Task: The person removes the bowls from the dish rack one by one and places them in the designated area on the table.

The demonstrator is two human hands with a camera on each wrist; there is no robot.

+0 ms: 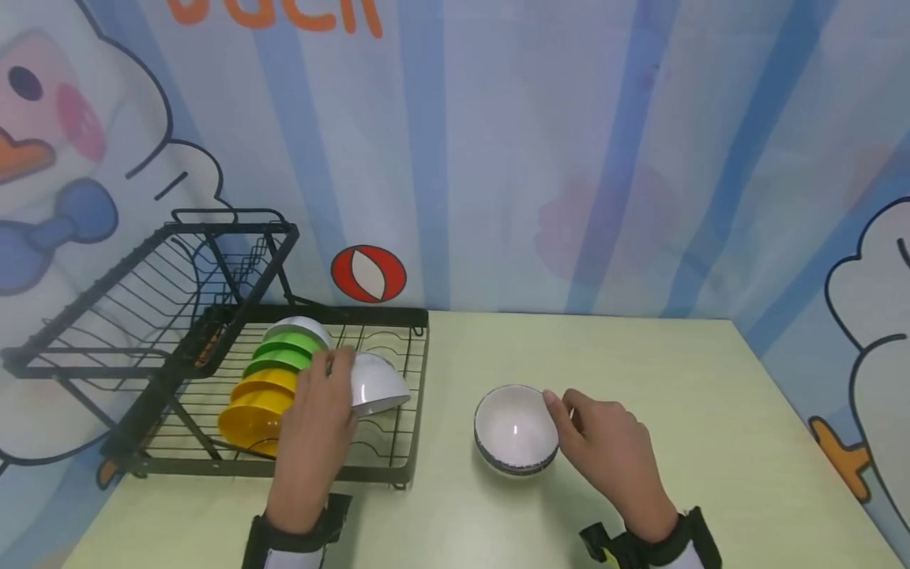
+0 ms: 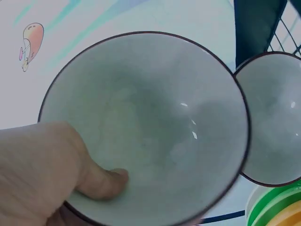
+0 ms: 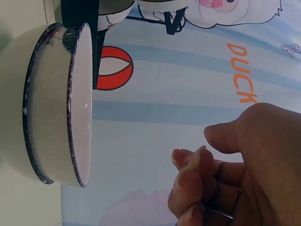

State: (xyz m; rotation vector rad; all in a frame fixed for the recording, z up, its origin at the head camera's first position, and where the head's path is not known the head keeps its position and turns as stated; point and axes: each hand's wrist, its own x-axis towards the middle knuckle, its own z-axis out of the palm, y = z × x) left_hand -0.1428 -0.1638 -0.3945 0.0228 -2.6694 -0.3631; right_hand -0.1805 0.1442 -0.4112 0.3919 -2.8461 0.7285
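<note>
In the left wrist view, my left hand (image 2: pixel 42 169) grips a white bowl (image 2: pixel 155 117) with a thin dark rim, the thumb pressed inside it. In the head view that hand (image 1: pixel 320 419) is over the dish rack, with the white bowl (image 1: pixel 378 386) tilted at its right side. My right hand (image 1: pixel 611 446) is beside two nested white bowls (image 1: pixel 515 427) with dark speckled rims on the table. In the right wrist view its fingers (image 3: pixel 190 183) are loosely bent, thumb apart, holding nothing, with a gap to the stacked bowls (image 3: pixel 56 108).
The black wire dish rack (image 1: pixel 419 395) stands on the left, its raised upper shelf (image 1: pixel 107 348) leaning over it. Yellow bowls (image 1: pixel 252 419), green bowls (image 1: pixel 284 356) and another white bowl (image 1: pixel 309 324) sit tilted in a row inside. A printed cloth (image 1: pixel 512 158) hangs behind the table (image 1: pixel 675 379).
</note>
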